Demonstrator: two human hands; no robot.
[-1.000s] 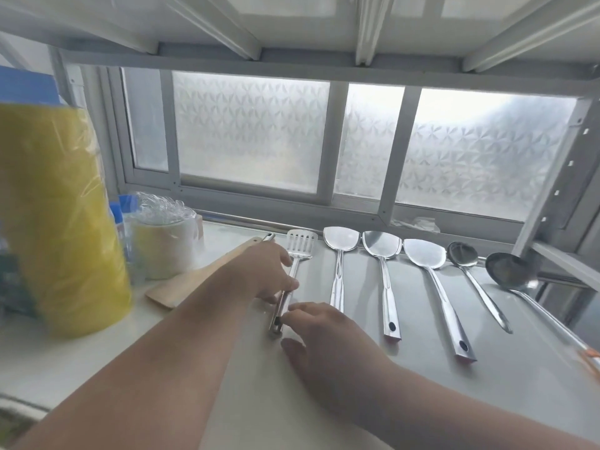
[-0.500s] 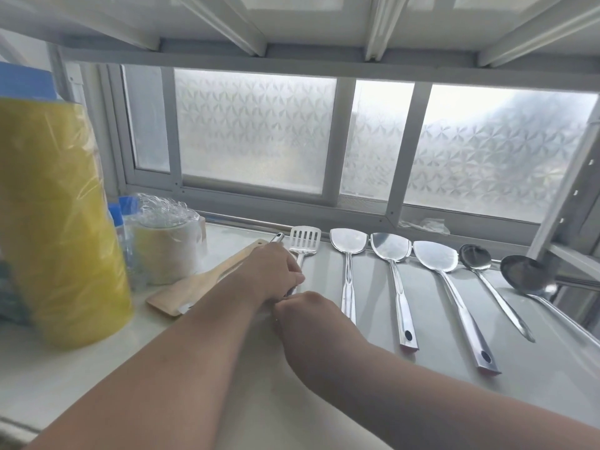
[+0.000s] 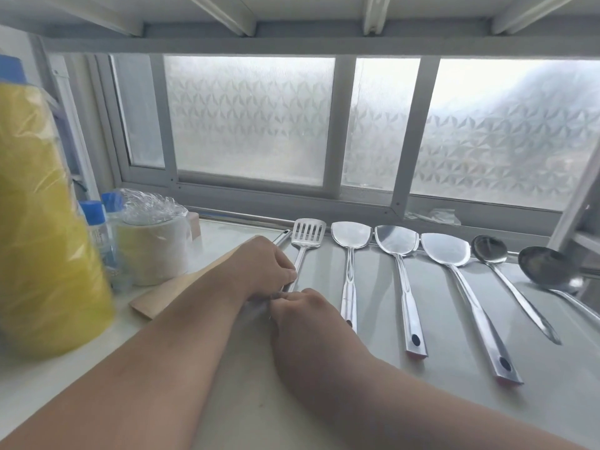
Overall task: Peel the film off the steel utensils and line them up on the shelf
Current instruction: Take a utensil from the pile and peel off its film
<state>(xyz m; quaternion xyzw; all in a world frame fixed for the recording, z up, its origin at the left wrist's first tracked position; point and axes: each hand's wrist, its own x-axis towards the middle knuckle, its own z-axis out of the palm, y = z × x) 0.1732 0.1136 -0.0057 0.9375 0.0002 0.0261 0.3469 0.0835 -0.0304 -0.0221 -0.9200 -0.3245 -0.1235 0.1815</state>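
Steel turner: the slotted turner (image 3: 307,234) lay on the shelf (image 3: 487,401), leftmost in the row, head toward the window (image 3: 250,118), handle running near and left under both hands.
Left hand: the left hand (image 3: 263,267) sat curled over the handle, fingers closed around its middle.
Right hand: the right hand (image 3: 305,311) met the left at the near end of the handle, fingertips pinched narrow there; what they pinched could not be told.
Row: to the right, well apart from the hands, lay three spatulas (image 3: 350,238) (image 3: 396,239) (image 3: 445,249), then a spoon (image 3: 489,249) and a ladle (image 3: 545,269), all parallel, heads far.
Left side: a wooden spatula (image 3: 156,303) lay angled under the left forearm; beyond it stood a tape roll (image 3: 152,251) topped with crumpled plastic, blue-capped bottles (image 3: 94,222), and a yellow bag (image 3: 42,222) at the near left.
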